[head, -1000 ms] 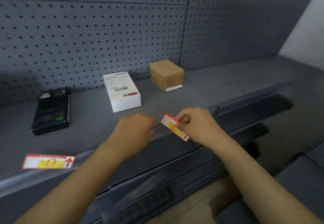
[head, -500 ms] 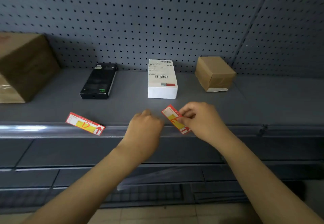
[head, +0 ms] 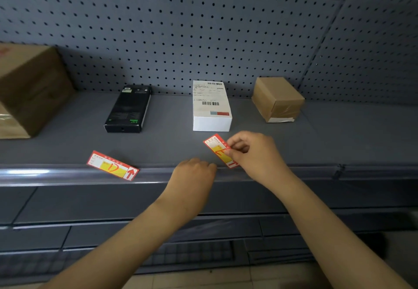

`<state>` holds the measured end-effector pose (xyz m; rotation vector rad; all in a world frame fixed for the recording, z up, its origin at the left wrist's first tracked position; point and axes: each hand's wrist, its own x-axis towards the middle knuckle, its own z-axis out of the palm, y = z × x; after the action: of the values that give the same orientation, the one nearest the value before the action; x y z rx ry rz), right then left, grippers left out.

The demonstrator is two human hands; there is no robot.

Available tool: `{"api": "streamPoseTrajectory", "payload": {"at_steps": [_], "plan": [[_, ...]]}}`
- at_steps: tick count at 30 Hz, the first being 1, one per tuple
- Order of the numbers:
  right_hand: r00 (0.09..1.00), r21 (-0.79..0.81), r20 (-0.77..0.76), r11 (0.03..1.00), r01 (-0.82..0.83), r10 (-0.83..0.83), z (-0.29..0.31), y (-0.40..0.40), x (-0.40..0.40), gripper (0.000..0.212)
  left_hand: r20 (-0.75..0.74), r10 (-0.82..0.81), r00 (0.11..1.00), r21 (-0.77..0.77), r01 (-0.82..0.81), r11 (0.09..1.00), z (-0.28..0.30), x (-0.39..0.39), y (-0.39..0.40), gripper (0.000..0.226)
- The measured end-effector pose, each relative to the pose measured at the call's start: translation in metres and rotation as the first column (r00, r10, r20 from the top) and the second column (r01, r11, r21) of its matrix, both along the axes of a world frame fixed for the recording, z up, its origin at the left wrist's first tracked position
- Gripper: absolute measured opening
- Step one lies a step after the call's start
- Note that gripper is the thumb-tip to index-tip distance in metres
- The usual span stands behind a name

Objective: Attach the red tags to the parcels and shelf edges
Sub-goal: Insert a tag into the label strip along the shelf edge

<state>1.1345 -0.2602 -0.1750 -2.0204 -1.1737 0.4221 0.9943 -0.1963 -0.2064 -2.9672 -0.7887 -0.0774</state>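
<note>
Right hand (head: 253, 155): fingers and thumb pinch one red tag (head: 218, 149) by its right long edge. The tag is tilted, its upper end toward the white parcel (head: 211, 105), its lower end with a red arrow down at the shelf edge (head: 67, 173). Most of the tag shows to the left of the fingers; the lower right part is covered by the hand. Yellow field with a red handwritten mark in the middle of the tag.

Left hand (head: 192, 180): just left of the held tag and below it, back of the hand toward the camera, fingers curled down at the shelf edge. Whether the fingertips hold or press anything cannot be told; they are hidden behind the knuckles.

Second red tag (head: 112, 165): lies slanted across the shelf edge, well to the left of both hands, arrow end at the lower right, yellow field with a red mark like a D.

Parcels on the shelf (head: 339, 134), left to right: large brown carton (head: 29, 89), partly out of view; black flat box (head: 129, 108); white parcel with printed label and barcode, just beyond the held tag; small brown box (head: 277, 98) near the rear pegboard wall (head: 181, 28), turned at an angle.

Below: lower grey shelf fronts and a strip of light floor.
</note>
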Motion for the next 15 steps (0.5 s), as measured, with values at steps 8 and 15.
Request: {"api": "streamPoseTrajectory", "payload": {"at_steps": [8, 15], "plan": [[1.000, -0.007, 0.000, 1.000, -0.006, 0.006, -0.003, -0.002, -0.002, 0.011, 0.002, 0.026, 1.000, -0.028, -0.026, 0.999, 0.002, 0.004, 0.003, 0.030], [1.000, 0.015, 0.011, 1.000, -0.015, 0.015, -0.009, 0.000, -0.004, 0.010, -0.013, 0.040, 0.999, 0.017, -0.040, 0.999, 0.003, 0.012, -0.001, 0.032]]}}
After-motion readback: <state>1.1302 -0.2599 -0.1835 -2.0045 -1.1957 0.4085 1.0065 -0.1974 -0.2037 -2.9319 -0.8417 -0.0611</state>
